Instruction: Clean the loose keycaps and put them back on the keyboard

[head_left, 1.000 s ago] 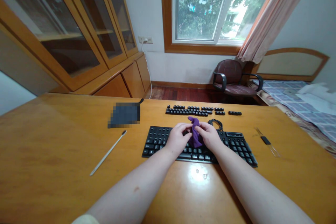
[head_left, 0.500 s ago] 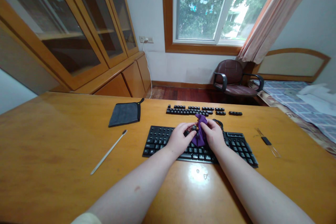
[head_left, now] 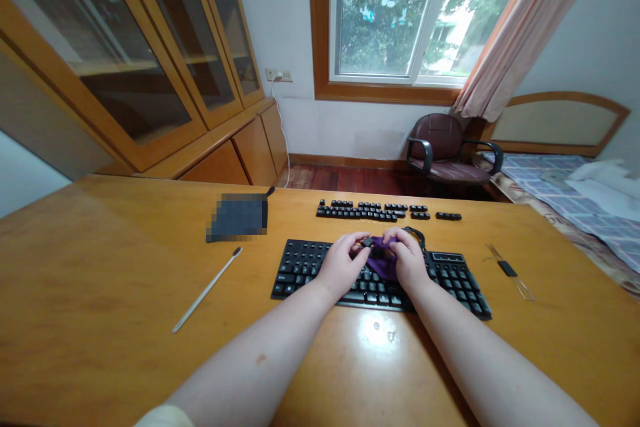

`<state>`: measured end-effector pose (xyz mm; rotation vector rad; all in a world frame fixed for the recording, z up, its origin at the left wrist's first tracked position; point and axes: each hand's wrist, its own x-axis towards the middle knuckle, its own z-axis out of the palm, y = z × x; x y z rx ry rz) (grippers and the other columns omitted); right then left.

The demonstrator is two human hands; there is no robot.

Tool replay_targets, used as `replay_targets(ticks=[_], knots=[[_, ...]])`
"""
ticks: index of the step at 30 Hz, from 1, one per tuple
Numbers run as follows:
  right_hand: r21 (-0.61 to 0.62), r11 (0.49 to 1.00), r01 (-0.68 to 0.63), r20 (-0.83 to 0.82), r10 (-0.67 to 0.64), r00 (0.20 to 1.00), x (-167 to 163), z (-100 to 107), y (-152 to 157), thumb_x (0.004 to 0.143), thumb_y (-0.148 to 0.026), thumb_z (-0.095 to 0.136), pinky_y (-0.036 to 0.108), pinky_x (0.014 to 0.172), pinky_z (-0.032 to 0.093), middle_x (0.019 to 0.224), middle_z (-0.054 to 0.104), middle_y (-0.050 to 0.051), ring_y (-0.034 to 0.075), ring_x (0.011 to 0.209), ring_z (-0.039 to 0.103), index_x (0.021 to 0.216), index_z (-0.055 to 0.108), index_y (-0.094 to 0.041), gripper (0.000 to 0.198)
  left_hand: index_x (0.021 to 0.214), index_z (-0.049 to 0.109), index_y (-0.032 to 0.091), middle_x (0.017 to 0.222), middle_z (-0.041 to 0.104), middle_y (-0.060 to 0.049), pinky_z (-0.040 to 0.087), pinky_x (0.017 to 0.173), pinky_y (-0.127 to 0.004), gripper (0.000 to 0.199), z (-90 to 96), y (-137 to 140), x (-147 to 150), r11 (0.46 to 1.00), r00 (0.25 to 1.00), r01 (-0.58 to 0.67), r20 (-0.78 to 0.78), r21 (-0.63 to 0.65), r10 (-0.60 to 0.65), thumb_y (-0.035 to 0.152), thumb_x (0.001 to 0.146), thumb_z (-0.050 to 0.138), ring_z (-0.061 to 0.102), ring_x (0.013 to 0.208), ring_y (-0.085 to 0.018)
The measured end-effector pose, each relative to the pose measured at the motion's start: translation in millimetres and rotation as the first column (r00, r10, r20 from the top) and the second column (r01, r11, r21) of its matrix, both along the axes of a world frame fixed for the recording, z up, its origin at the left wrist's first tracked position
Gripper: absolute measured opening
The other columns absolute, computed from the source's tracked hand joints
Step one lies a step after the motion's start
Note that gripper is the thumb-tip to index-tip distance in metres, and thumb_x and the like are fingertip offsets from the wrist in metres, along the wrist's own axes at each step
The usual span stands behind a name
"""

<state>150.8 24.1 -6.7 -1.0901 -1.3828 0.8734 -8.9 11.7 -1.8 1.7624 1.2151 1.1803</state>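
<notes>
Left hand: grip pinching black keycap between thumb and fingers, just beside purple cloth. Right hand: grip bunched on purple cloth, fingers curled. Both hands over black keyboard, keycap and cloth above its middle part. Keyboard flat on counter. Loose keycaps in rows beyond it. White dark-tipped stick, dark pouch left; wire tool right.
</notes>
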Motion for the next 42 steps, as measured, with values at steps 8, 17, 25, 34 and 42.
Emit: replay_targets(ticks=[8,17,25,34,42], knots=[[-0.111,0.977,0.179,0.126,-0.165,0.978,-6.7,7.5,-1.1,0.076,-0.043,0.056,0.026,0.053,0.035,0.05,0.04,-0.005,0.012,0.05,0.039,0.056,0.044,-0.02,0.033,0.108,0.059,0.02,0.102,0.063,-0.005,0.049,0.082,-0.031,0.03,0.1,-0.4,0.4,1.0,1.0,-0.005,0.0,0.001,0.005,0.023,0.079,0.055,0.058,0.083,-0.015],[0.107,0.993,-0.05,0.243,0.023,0.97,-6.1,3.1,0.9,0.078,-0.025,0.053,0.037,0.088,0.043,0.096,0.065,0.006,0.02,0.094,0.058,0.087,0.067,-0.022,0.016,0.108,0.059,0.02,0.099,0.063,-0.005,0.049,0.081,-0.03,0.03,-1.1,0.9,-0.8,0.999,0.999,-0.036,-0.035,0.036,0.037,0.019,0.078,0.053,0.058,0.083,-0.015],[0.01,0.999,-0.038,0.27,0.034,0.962,-7.6,7.2,-2.6,0.073,-0.028,0.059,0.035,0.079,0.046,0.093,0.067,0.005,0.019,0.08,0.06,0.093,0.065,-0.022,0.022,0.111,0.057,0.02,0.106,0.063,-0.006,0.047,0.086,-0.032,0.031,-0.9,1.3,-0.4,1.0,1.0,-0.023,-0.017,0.011,0.023,0.02,0.081,0.051,0.059,0.09,-0.015],[0.023,0.999,0.038,0.306,-0.043,0.951,-7.6,4.8,-0.6,0.068,-0.034,0.065,0.036,0.078,0.045,0.088,0.066,0.005,0.02,0.08,0.058,0.086,0.064,-0.021,0.022,0.108,0.058,0.02,0.105,0.062,-0.005,0.049,0.084,-0.032,0.027,-4.7,3.3,-1.2,0.999,0.999,-0.038,-0.016,0.009,0.038,0.021,0.082,0.05,0.06,0.087,-0.015],[0.048,0.999,0.014,0.293,-0.027,0.956,-8.0,6.3,-1.7,0.07,-0.031,0.065,0.034,0.078,0.045,0.088,0.065,0.004,0.02,0.082,0.058,0.083,0.065,-0.022,0.016,0.108,0.058,0.02,0.104,0.063,-0.006,0.049,0.083,-0.033,0.026,-4.8,3.5,-1.2,1.0,1.0,-0.024,-0.009,-0.016,0.024,0.023,0.084,0.048,0.061,0.087,-0.016]])
